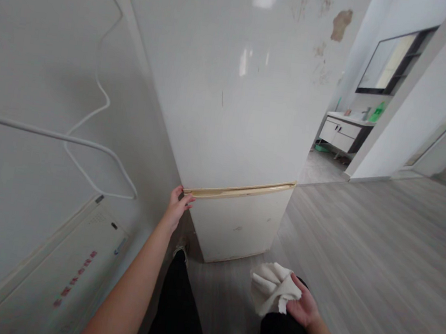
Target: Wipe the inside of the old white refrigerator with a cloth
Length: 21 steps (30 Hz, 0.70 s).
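Observation:
A tall white refrigerator [230,108] with stained patches at its upper right stands in front of me. A yellowed strip [240,190] runs between its upper door and its lower door [240,223]. My left hand [179,205] is at the left end of that strip, fingers apart and touching the edge. In my right hand [304,303], low and to the right over my knee, is a crumpled off-white cloth [273,287]; it hangs from the fingers to the left.
White cables [99,146] hang along the left wall above a pale panel with red characters [75,279]. Grey wood-look floor [379,251] stretches right. Beyond a doorway are a washbasin cabinet [341,133], a green bottle [377,111] and a mirror [386,60].

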{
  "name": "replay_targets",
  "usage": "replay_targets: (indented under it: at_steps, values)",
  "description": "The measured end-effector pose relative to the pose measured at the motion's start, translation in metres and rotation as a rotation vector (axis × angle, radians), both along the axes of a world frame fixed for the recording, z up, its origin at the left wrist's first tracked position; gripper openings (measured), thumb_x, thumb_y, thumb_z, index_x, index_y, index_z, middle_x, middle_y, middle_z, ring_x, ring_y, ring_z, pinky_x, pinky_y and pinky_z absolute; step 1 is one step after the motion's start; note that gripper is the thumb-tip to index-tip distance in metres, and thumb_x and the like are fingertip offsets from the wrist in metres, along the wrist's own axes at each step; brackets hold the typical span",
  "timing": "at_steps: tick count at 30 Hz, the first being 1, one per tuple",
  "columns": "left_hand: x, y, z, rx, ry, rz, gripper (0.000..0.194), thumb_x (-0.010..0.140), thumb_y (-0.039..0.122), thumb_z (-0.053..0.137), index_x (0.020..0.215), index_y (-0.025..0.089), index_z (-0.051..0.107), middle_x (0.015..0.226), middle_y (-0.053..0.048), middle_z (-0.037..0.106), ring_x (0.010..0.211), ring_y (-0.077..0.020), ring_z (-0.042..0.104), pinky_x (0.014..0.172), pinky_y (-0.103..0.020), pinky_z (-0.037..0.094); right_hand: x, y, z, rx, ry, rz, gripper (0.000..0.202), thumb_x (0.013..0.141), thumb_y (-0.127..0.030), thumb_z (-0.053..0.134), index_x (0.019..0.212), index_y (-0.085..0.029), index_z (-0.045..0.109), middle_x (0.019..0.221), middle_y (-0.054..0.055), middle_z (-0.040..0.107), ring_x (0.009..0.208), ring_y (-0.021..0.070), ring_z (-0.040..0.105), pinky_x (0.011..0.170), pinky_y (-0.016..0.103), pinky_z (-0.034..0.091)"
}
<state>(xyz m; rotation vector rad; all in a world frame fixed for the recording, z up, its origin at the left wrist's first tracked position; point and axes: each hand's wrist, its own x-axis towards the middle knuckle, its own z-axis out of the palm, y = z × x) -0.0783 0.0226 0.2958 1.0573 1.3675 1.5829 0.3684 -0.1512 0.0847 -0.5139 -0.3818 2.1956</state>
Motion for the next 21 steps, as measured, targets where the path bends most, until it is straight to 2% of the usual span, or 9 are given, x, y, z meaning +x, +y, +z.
replay_targets:
  at_steps: [9, 13, 15, 18, 21]
  values:
    - [-0.002, 0.004, -0.003, 0.013, -0.040, 0.000, 0.045, 0.086, 0.026, 0.071, 0.124, 0.028, 0.047, 0.153, -0.011, 0.044, 0.086, -0.0113, 0.071, 0.065, -0.021, 0.053, -0.001, 0.000, 0.007, -0.010, 0.013, 0.013, 0.052, 0.099, -0.054, 0.047, 0.125, -0.013, 0.066, 0.138, 0.016, 0.065, 0.138, 0.0275, 0.054, 0.123, 0.050, 0.032]
    - [-0.005, 0.011, 0.000, -0.007, -0.051, 0.047, 0.038, 0.084, 0.026, 0.071, 0.114, 0.026, 0.048, 0.135, -0.006, 0.055, 0.081, -0.0096, 0.070, 0.064, -0.020, 0.052, -0.002, 0.000, 0.007, -0.020, 0.023, 0.008, 0.052, 0.098, -0.054, 0.049, 0.124, -0.013, 0.067, 0.137, 0.017, 0.066, 0.137, 0.0277, 0.055, 0.122, 0.050, 0.032]
    - [-0.008, 0.017, 0.004, -0.029, -0.031, 0.076, 0.038, 0.080, 0.028, 0.074, 0.108, 0.025, 0.048, 0.116, -0.002, 0.061, 0.076, -0.0092, 0.068, 0.065, -0.021, 0.051, -0.002, 0.000, 0.006, -0.026, 0.028, 0.003, 0.051, 0.100, -0.052, 0.047, 0.124, -0.012, 0.067, 0.136, 0.017, 0.066, 0.137, 0.0268, 0.055, 0.122, 0.048, 0.032]
    - [-0.014, 0.029, 0.018, -0.072, 0.015, 0.100, 0.043, 0.072, 0.031, 0.082, 0.099, 0.022, 0.050, 0.092, 0.001, 0.061, 0.069, -0.0107, 0.064, 0.062, -0.022, 0.049, -0.003, 0.001, 0.006, -0.032, 0.031, -0.004, 0.052, 0.102, -0.051, 0.043, 0.127, -0.012, 0.065, 0.136, 0.017, 0.066, 0.136, 0.0261, 0.055, 0.122, 0.048, 0.033]
    - [-0.020, 0.042, 0.036, -0.090, 0.072, 0.122, 0.046, 0.065, 0.033, 0.088, 0.095, 0.020, 0.054, 0.088, -0.001, 0.064, 0.074, -0.0143, 0.064, 0.064, -0.024, 0.049, -0.004, 0.002, 0.005, -0.017, 0.028, 0.015, 0.058, 0.101, -0.054, 0.042, 0.134, -0.011, 0.062, 0.137, 0.018, 0.065, 0.135, 0.0275, 0.056, 0.121, 0.050, 0.034]
